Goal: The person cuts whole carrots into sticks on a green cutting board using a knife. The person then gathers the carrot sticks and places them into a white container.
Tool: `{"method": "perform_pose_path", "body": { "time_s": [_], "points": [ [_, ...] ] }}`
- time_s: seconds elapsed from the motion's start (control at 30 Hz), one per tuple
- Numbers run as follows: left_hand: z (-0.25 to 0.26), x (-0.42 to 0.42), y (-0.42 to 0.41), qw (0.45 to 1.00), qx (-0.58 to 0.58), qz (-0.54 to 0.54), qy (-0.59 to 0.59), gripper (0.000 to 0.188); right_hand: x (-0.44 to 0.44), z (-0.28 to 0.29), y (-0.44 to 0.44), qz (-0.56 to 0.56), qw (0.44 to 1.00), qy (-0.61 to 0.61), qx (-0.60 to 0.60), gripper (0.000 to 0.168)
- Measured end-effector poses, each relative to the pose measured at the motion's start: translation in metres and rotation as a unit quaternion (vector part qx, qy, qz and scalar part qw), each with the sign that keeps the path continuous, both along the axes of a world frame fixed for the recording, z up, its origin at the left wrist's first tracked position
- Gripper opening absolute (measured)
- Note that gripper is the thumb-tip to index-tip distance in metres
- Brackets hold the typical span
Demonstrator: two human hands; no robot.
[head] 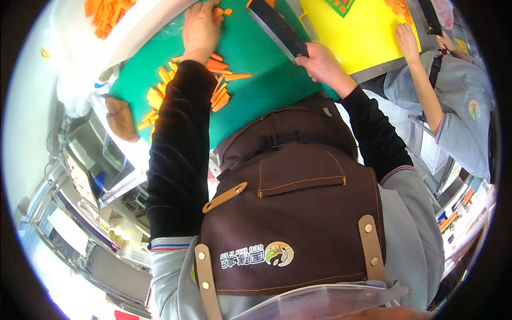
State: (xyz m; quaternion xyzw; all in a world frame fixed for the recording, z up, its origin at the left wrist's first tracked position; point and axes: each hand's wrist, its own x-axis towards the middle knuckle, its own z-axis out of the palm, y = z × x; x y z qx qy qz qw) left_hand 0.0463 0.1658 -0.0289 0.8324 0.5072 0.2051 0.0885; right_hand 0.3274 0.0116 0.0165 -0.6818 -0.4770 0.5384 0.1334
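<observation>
A green cutting board lies before me with carrot sticks spread over its left and middle part. My right hand is closed around the handle of a cleaver, whose dark blade points up and left over the board. Near the board's far edge my left hand rests with its fingers bent, beside small carrot pieces; whether it holds any is hidden. More orange carrot shows past the blade's far end, partly covered by it.
A white container stands at the far left beside cut carrots. On the right, a co-worker's hand is at a yellow cutting board with carrot slices. A brown object lies by the green board's left edge.
</observation>
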Motion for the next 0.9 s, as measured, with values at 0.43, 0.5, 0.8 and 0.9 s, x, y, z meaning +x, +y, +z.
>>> {"method": "perform_pose_path", "body": {
  "time_s": [0.43,0.5,0.8,0.9],
  "points": [
    [0.01,0.033,-0.142,0.914,-0.189,-0.021,-0.358,0.025,0.0,0.012,-0.025,0.119,0.966,-0.129,0.191,0.025],
    [0.013,0.032,-0.147,0.944,-0.102,-0.031,-0.312,0.024,-0.005,0.033,-0.032,0.15,0.955,-0.168,0.196,0.021],
    [0.014,0.027,-0.15,0.958,-0.016,-0.064,-0.28,0.021,-0.02,0.08,-0.045,0.254,0.905,-0.242,0.24,0.011],
    [0.016,0.025,-0.151,0.961,-0.008,-0.075,-0.267,0.02,-0.023,0.086,-0.043,0.268,0.904,-0.252,0.219,0.011]
  ]
}}
